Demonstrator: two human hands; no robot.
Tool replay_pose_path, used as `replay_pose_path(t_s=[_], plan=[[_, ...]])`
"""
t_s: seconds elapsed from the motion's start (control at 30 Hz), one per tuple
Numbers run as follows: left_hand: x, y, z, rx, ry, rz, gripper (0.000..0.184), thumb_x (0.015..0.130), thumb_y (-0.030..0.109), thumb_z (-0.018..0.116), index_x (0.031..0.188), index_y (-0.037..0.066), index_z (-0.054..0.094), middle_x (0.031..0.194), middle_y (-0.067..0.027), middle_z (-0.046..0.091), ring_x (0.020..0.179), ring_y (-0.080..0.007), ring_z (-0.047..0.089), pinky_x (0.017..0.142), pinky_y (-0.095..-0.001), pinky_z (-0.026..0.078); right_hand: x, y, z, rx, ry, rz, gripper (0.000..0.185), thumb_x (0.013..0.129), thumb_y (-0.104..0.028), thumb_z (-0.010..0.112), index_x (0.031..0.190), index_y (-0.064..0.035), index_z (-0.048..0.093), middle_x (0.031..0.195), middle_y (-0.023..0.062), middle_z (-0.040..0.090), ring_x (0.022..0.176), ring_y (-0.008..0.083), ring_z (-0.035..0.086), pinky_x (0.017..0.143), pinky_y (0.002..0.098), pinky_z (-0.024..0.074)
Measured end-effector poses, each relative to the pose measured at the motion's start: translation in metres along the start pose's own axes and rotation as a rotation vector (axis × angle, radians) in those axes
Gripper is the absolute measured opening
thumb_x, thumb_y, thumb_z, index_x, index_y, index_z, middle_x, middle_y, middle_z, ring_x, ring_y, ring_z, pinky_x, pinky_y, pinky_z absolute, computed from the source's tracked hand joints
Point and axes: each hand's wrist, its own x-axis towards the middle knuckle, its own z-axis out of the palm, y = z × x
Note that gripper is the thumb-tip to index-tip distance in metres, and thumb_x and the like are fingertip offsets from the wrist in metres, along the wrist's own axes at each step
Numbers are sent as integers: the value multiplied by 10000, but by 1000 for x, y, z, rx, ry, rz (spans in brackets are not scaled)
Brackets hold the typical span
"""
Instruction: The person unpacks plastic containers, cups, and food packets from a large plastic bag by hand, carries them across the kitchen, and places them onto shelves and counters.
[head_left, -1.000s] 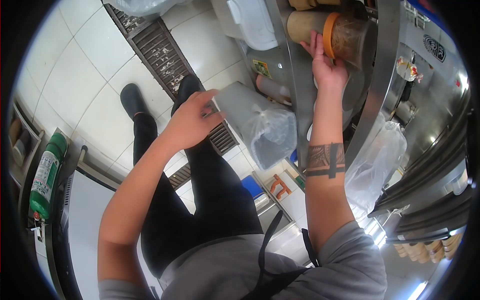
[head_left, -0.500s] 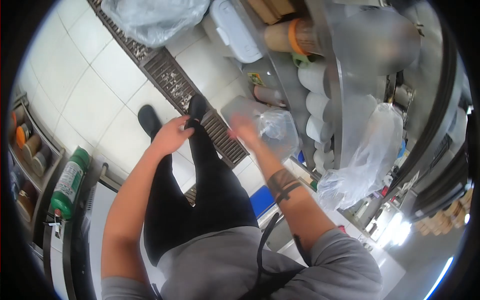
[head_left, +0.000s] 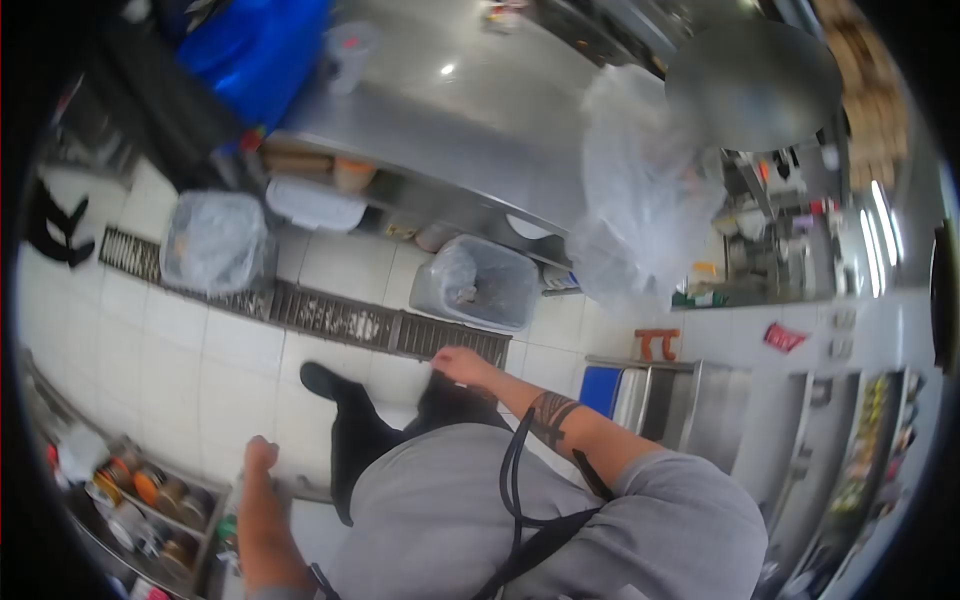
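Note:
At the lower left, my left hand (head_left: 262, 455) hangs over the white floor with its fingers curled in, and nothing shows in it. It is nearest to the rack of jars (head_left: 190, 505). My right hand (head_left: 458, 364) is in front of my right leg, over the floor drain grate (head_left: 345, 324) as seen from above. Its fingers are loosely bent together, and I see no object in them. Beyond it stands a grey bin (head_left: 520, 290) with a clear plastic bag (head_left: 455, 270) inside.
A second lined bin (head_left: 215, 240) stands at the left. Across the back runs a steel counter (head_left: 400, 120) with a blue bag (head_left: 255, 60) and a large clear plastic bag (head_left: 640, 190). At the far left, a person's dark shoes (head_left: 62, 225) show. Shelves (head_left: 840, 460) stand at the right.
The view has swung round, bringing the counter, wall and right-hand shelves into sight. My hands have moved apart, the left one dropping out to the side toward the jars.

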Motion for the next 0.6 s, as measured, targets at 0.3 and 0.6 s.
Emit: replay_pose_path(t_s=[0.3, 0.6], plan=[[-42, 350, -29, -280, 254, 567, 424, 830, 241, 660, 1197, 30, 684, 1083, -202, 723, 1053, -388, 672, 968, -436, 513, -91, 120, -86, 455, 141, -29, 335, 958, -366, 629, 1068, -58, 702, 922, 93, 700, 794, 170, 675, 690, 314, 545], [-259, 685, -21, 325, 632, 1500, 438, 768, 129, 681, 1206, 136, 706, 1563, -215, 331, 1408, -426, 346, 1163, -551, 316, -175, 243, -165, 1181, 358, 80, 323, 971, -326, 615, 1132, -46, 607, 1024, 69, 659, 833, 173, 648, 721, 306, 554]])
